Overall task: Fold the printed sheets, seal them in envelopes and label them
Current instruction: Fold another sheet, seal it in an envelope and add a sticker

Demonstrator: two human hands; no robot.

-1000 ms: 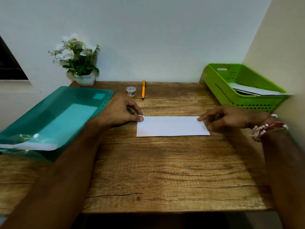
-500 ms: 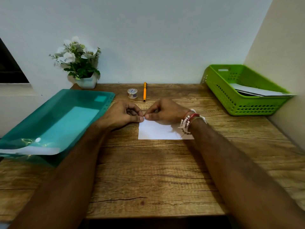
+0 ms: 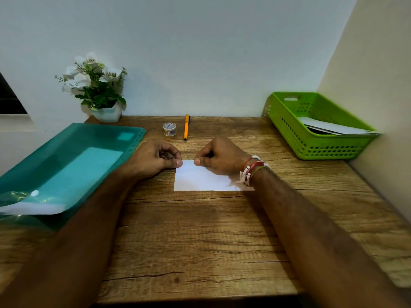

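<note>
A white sheet (image 3: 200, 178), folded over on itself, lies flat in the middle of the wooden desk (image 3: 200, 241). My left hand (image 3: 155, 160) has curled fingers and its thumb presses the sheet's far left corner. My right hand (image 3: 219, 157), wearing bead and thread bracelets, is curled too, and its thumb presses the sheet's far edge just right of that corner. My right wrist hides the sheet's right end.
A teal plastic folder (image 3: 73, 165) with white sheets inside lies at the left. A green basket (image 3: 311, 127) holding envelopes stands at the back right. A small tape roll (image 3: 169, 129), an orange pen (image 3: 186, 126) and a white flower pot (image 3: 104, 94) sit along the back wall.
My right hand swept from the sheet's right end to the left, folding the paper over to about half its length, and now presses near the left corner.
</note>
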